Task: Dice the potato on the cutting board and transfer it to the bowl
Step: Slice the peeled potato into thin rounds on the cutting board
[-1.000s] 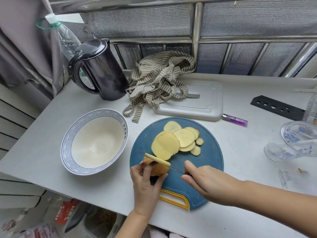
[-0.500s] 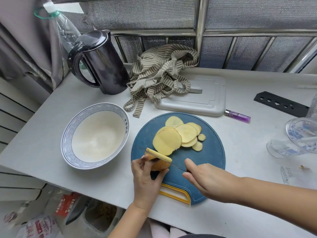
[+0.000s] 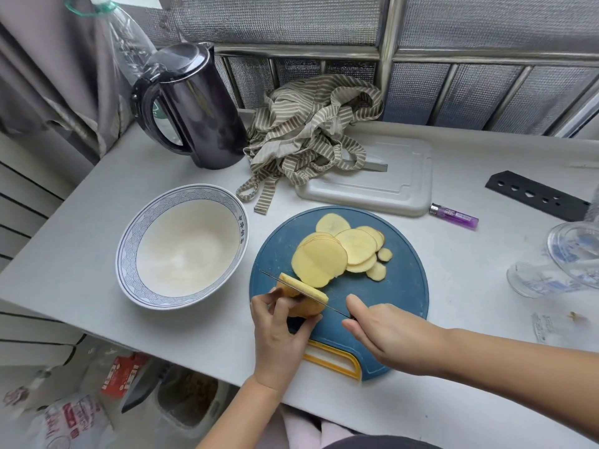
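A round blue cutting board (image 3: 402, 286) with a yellow handle lies on the white counter. Several round potato slices (image 3: 337, 254) are piled on its far half. My left hand (image 3: 278, 332) grips the remaining potato piece (image 3: 303, 299) at the board's near left. My right hand (image 3: 389, 335) holds a thin knife (image 3: 291, 285), its blade set across the top of that piece. The handle is hidden in my fist. A white bowl (image 3: 181, 244) with a blue patterned rim stands empty to the left of the board.
Behind the bowl stands a black kettle (image 3: 194, 108). A striped apron (image 3: 311, 131) lies partly on a white cutting board (image 3: 389, 186) at the back. A purple lighter (image 3: 453, 216), a black perforated plate (image 3: 534, 199) and glassware (image 3: 564, 264) sit to the right.
The knife stays across the potato end piece while both hands keep their grip. The blade has sunk slightly into it. The camera has tilted a little.
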Tool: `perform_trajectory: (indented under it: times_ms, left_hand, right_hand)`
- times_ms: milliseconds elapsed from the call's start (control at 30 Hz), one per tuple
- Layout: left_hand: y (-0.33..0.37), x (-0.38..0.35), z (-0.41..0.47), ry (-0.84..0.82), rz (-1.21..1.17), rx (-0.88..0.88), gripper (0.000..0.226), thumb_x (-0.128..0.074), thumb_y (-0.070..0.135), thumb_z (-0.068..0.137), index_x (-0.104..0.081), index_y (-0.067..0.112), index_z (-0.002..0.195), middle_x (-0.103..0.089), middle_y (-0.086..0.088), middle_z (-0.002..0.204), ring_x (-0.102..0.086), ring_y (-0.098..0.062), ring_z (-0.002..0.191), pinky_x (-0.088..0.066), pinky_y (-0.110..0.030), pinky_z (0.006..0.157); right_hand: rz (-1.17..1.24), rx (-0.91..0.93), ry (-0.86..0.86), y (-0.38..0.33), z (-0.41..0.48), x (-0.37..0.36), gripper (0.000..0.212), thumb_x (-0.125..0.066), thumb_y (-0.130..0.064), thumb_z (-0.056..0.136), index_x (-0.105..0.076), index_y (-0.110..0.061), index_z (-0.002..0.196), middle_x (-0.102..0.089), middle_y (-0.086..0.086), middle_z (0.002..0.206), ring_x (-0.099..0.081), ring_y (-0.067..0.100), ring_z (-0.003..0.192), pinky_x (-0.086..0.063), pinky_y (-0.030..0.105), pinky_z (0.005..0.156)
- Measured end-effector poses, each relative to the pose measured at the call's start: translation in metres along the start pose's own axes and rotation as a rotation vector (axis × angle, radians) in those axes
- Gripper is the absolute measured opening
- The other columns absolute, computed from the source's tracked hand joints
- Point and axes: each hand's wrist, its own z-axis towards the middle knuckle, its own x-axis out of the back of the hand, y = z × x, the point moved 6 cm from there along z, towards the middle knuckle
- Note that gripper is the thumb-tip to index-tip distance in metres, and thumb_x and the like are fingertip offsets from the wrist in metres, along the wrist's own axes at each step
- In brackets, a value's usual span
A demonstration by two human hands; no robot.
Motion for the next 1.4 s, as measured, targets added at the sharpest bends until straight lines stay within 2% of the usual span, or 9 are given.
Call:
perform_trajectory:
  times_ms: [200, 300, 433, 500, 667, 800, 1000, 1167, 1400]
  left_hand:
    - [0.002, 0.001, 0.000, 0.007, -0.022, -0.025, 0.048, -0.083, 0.030, 0.067, -0.049, 0.028, 0.102, -0.030, 0.010, 0.108, -0.039, -0.009, 0.101, -0.039, -0.013, 0.089]
    - [0.004, 0.002, 0.001, 0.012, -0.020, -0.027, 0.039, -0.072, 0.042, 0.073, -0.049, 0.029, 0.102, -0.033, 0.006, 0.108, -0.040, -0.010, 0.103, -0.042, -0.017, 0.088]
    - [0.004, 0.001, 0.002, 0.004, -0.013, -0.014, 0.045, -0.081, 0.033, 0.071, -0.051, 0.031, 0.103, -0.032, 0.007, 0.106, -0.043, -0.013, 0.107, -0.045, -0.024, 0.088]
    - [0.006, 0.002, 0.003, 0.007, -0.024, -0.024, 0.043, -0.079, 0.037, 0.072, -0.051, 0.032, 0.105, -0.029, 0.011, 0.107, -0.042, -0.012, 0.110, -0.043, -0.021, 0.089]
    - [0.003, 0.000, 0.000, -0.003, -0.038, -0.003, 0.053, -0.085, 0.021, 0.068, -0.051, 0.032, 0.107, -0.031, 0.008, 0.110, -0.043, -0.014, 0.112, -0.038, -0.011, 0.093]
    - [0.003, 0.003, -0.002, 0.000, -0.055, 0.007, 0.045, -0.078, 0.030, 0.071, -0.050, 0.032, 0.106, -0.033, 0.006, 0.109, -0.043, -0.011, 0.110, -0.036, -0.006, 0.093]
    - [0.003, 0.003, -0.001, -0.006, -0.025, -0.009, 0.059, -0.087, 0.016, 0.065, -0.050, 0.031, 0.108, -0.037, -0.001, 0.111, -0.041, -0.009, 0.111, -0.044, -0.022, 0.092]
    - [0.002, 0.001, -0.001, -0.029, -0.041, -0.002, 0.056, -0.086, 0.018, 0.066, -0.049, 0.031, 0.107, -0.034, -0.002, 0.124, -0.037, -0.010, 0.118, -0.031, -0.007, 0.101]
    - [0.006, 0.000, -0.003, 0.003, -0.055, 0.028, 0.060, -0.087, 0.016, 0.066, -0.047, 0.037, 0.106, -0.035, 0.002, 0.122, -0.042, -0.015, 0.118, -0.044, -0.029, 0.095]
  right_hand:
    - [-0.007, -0.019, -0.012, -0.001, 0.003, -0.005, 0.026, -0.020, -0.043, 0.103, -0.026, -0.019, 0.093, -0.042, 0.002, 0.066, -0.037, 0.020, 0.055, -0.038, 0.043, 0.062]
    - [-0.005, -0.028, -0.009, -0.002, 0.006, -0.005, 0.026, -0.020, -0.043, 0.103, -0.026, -0.020, 0.093, -0.041, 0.001, 0.065, -0.036, 0.019, 0.055, -0.037, 0.043, 0.061]
    - [-0.021, -0.035, 0.031, -0.006, 0.022, -0.003, 0.025, -0.022, -0.041, 0.104, -0.026, -0.018, 0.092, -0.037, -0.001, 0.064, -0.035, 0.019, 0.054, -0.035, 0.042, 0.059]
    - [-0.017, -0.033, 0.037, -0.007, 0.029, -0.001, 0.026, -0.023, -0.041, 0.104, -0.027, -0.018, 0.093, -0.037, -0.001, 0.064, -0.037, 0.019, 0.055, -0.037, 0.043, 0.061]
    - [-0.002, -0.026, 0.030, -0.006, 0.027, -0.001, 0.026, -0.023, -0.041, 0.104, -0.027, -0.018, 0.093, -0.038, -0.001, 0.065, -0.036, 0.017, 0.055, -0.033, 0.039, 0.057]
    - [0.010, -0.016, 0.034, -0.008, 0.024, -0.004, 0.028, -0.024, -0.045, 0.103, -0.026, -0.020, 0.091, -0.039, 0.000, 0.066, -0.038, 0.019, 0.057, -0.034, 0.039, 0.057]
    - [0.030, -0.074, -0.027, 0.008, 0.001, -0.009, 0.031, -0.025, -0.047, 0.102, -0.025, -0.019, 0.091, -0.037, -0.001, 0.066, -0.034, 0.016, 0.057, -0.032, 0.039, 0.062]
    - [-0.087, -0.099, -0.030, 0.014, 0.000, -0.018, 0.022, -0.033, -0.034, 0.104, -0.022, -0.019, 0.093, -0.036, -0.004, 0.067, -0.033, 0.013, 0.054, -0.028, 0.035, 0.054]
    - [-0.124, -0.149, -0.084, 0.016, 0.004, -0.019, 0.018, -0.037, -0.010, 0.098, -0.022, -0.019, 0.094, -0.037, 0.002, 0.067, -0.033, 0.018, 0.055, -0.024, 0.033, 0.048]
